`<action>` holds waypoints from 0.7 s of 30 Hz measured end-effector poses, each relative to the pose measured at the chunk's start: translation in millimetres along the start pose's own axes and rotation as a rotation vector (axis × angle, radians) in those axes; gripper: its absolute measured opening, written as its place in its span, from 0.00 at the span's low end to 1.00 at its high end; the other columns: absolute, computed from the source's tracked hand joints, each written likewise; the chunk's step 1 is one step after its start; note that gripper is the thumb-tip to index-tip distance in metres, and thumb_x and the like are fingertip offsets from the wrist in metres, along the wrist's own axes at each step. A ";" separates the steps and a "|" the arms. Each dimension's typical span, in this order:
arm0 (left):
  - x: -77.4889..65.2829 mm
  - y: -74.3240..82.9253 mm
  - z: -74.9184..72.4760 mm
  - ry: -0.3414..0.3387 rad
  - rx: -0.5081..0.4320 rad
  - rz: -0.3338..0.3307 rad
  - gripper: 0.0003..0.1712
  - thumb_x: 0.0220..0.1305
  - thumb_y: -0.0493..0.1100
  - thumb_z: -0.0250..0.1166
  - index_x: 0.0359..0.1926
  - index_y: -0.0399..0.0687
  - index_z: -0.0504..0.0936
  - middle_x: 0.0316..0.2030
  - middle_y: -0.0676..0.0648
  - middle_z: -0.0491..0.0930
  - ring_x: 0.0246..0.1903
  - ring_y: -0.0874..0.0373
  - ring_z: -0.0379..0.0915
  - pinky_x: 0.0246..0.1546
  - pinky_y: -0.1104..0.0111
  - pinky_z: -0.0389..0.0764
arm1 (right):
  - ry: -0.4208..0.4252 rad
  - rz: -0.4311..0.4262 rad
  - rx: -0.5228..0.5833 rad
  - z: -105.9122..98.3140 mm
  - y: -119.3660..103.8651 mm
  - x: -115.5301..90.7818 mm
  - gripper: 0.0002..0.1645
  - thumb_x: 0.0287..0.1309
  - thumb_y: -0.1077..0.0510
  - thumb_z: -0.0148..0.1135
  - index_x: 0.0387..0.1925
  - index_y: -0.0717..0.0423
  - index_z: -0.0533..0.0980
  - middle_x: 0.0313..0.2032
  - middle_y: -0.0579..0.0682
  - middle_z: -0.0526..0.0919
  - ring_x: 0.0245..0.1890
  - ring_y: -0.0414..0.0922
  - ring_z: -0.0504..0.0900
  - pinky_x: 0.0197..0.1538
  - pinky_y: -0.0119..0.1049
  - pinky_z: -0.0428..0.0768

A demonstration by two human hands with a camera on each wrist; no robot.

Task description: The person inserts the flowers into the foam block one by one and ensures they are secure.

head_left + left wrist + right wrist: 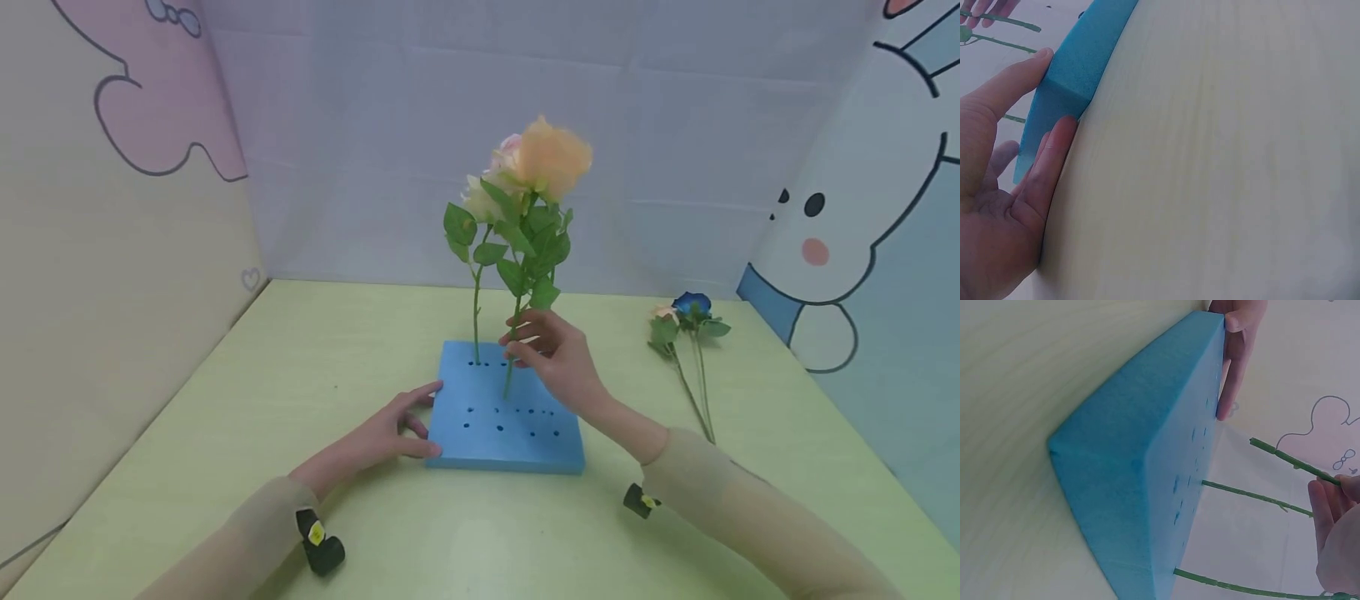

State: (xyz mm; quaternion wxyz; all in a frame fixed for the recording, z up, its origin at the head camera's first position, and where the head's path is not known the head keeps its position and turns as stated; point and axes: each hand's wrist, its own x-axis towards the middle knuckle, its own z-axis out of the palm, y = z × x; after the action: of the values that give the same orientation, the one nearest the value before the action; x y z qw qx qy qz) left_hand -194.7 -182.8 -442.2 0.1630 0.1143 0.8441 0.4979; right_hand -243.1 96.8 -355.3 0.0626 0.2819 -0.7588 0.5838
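Note:
A blue foam block [495, 450] with rows of small holes lies on the table. My right hand [551, 354] pinches the green stem of a peach rose [555, 158] over it. In the right wrist view, the held stem's cut end [1263, 445] hangs apart from the block. Two other stems [1241, 491] stand upright in holes along the block's far side. One bears a cream flower [478, 200]; a pink bloom [510, 150] is partly hidden behind the peach rose. My left hand [382, 433] touches the block's left edge with its thumb and straight fingers.
Right of the block, a blue rose [692, 303] and a small pale flower [664, 312] lie on the pale wood-grain table [360, 333]. A plain cloth hangs behind the table, with cartoon-printed panels on both sides.

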 end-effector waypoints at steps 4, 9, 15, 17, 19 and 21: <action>1.2 -0.6 0.1 0.003 0.003 -0.008 0.56 0.52 0.52 0.77 0.76 0.66 0.54 0.70 0.43 0.62 0.48 0.56 0.74 0.47 0.66 0.75 | -0.023 -0.020 -0.020 6.7 2.8 1.7 0.14 0.63 0.63 0.64 0.50 0.58 0.73 0.41 0.62 0.87 0.33 0.48 0.89 0.37 0.41 0.86; 1.9 -1.0 0.1 -0.001 -0.001 0.005 0.55 0.53 0.52 0.76 0.77 0.66 0.54 0.71 0.42 0.62 0.48 0.56 0.74 0.47 0.66 0.76 | -0.064 -0.067 -0.046 13.8 3.5 2.3 0.15 0.64 0.64 0.62 0.51 0.60 0.71 0.40 0.63 0.88 0.31 0.50 0.89 0.35 0.43 0.86; 0.0 1.8 0.1 -0.004 -0.007 0.005 0.55 0.53 0.52 0.76 0.77 0.65 0.54 0.70 0.42 0.62 0.48 0.56 0.74 0.46 0.66 0.76 | -0.103 -0.045 -0.040 22.4 4.7 4.8 0.15 0.64 0.65 0.61 0.51 0.59 0.70 0.42 0.63 0.87 0.34 0.52 0.90 0.35 0.37 0.86; -0.7 2.9 0.4 -0.004 -0.008 -0.002 0.55 0.53 0.52 0.76 0.77 0.65 0.54 0.70 0.41 0.62 0.48 0.55 0.74 0.46 0.66 0.76 | -0.110 -0.030 -0.040 25.1 4.2 5.8 0.15 0.64 0.66 0.61 0.51 0.59 0.70 0.42 0.62 0.88 0.35 0.53 0.90 0.36 0.38 0.86; -1.2 3.8 0.7 -0.003 -0.005 -0.006 0.55 0.53 0.52 0.76 0.77 0.65 0.54 0.70 0.41 0.62 0.48 0.56 0.74 0.46 0.66 0.75 | -0.124 -0.025 -0.043 27.4 4.5 6.9 0.14 0.65 0.66 0.60 0.51 0.60 0.70 0.42 0.63 0.88 0.35 0.54 0.90 0.37 0.39 0.86; -1.3 4.2 1.0 -0.001 -0.001 -0.005 0.55 0.53 0.52 0.76 0.77 0.64 0.54 0.71 0.41 0.62 0.48 0.56 0.74 0.47 0.66 0.75 | -0.136 -0.014 -0.052 29.3 4.1 8.2 0.13 0.66 0.66 0.58 0.50 0.60 0.69 0.42 0.63 0.88 0.36 0.54 0.90 0.38 0.39 0.86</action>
State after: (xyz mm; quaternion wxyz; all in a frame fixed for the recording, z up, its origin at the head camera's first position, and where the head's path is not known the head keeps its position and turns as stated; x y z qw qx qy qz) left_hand -193.1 -180.4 -438.8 0.1649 0.1124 0.8441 0.4977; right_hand -245.1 67.6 -364.5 0.0222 0.3244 -0.7743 0.5429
